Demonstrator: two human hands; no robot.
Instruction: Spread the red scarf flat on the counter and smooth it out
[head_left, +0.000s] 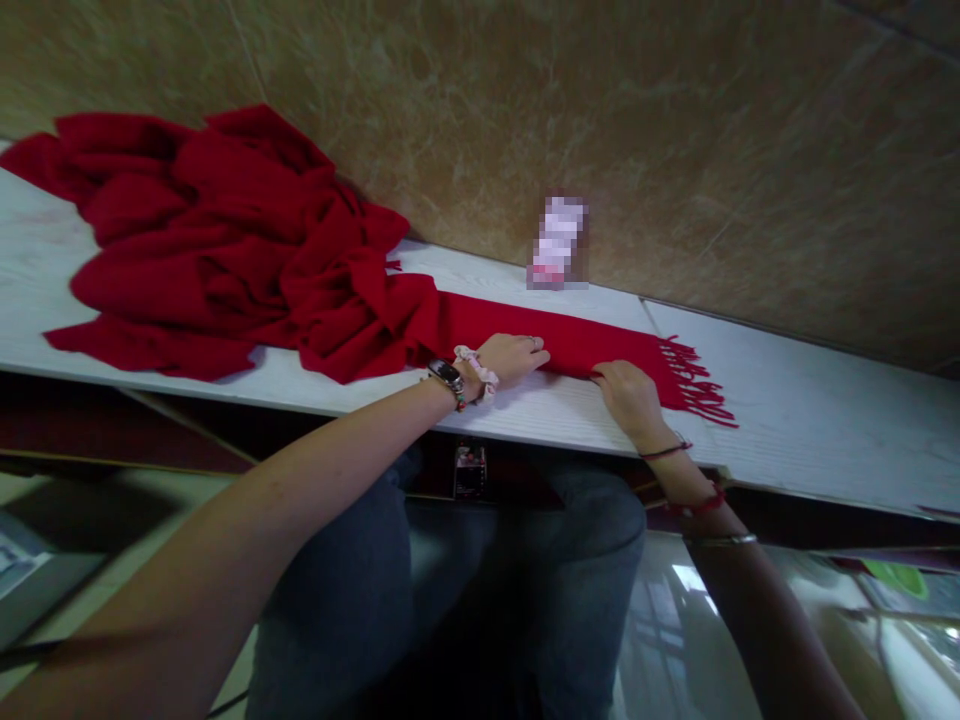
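Scarf (pixel 337 290) lengthwise on the white worktop (pixel 810 400), with a loose heap (pixel 225 230) to the left and a narrow flat strip (pixel 577 340) extending right to the fringe (pixel 697 385); heap probably set aside there so as to leave the strip free of weight. Left hand (pixel 514 360) palm down over the strip's near edge, fingers close together and slightly bent, likely steadying the cloth against slipping; no telling from this angle whether pinching or merely pressing. Right hand (pixel 630 398) farther along, short of the fringe, thumb and fingertips seemingly pinching the same near edge, perhaps to keep it straight and the stretch between both hands smooth. Behind the strip, by the wall (pixel 450 100), a blurred object (pixel 557 240), perhaps placed there for clearance from the cloth; details unreadable.
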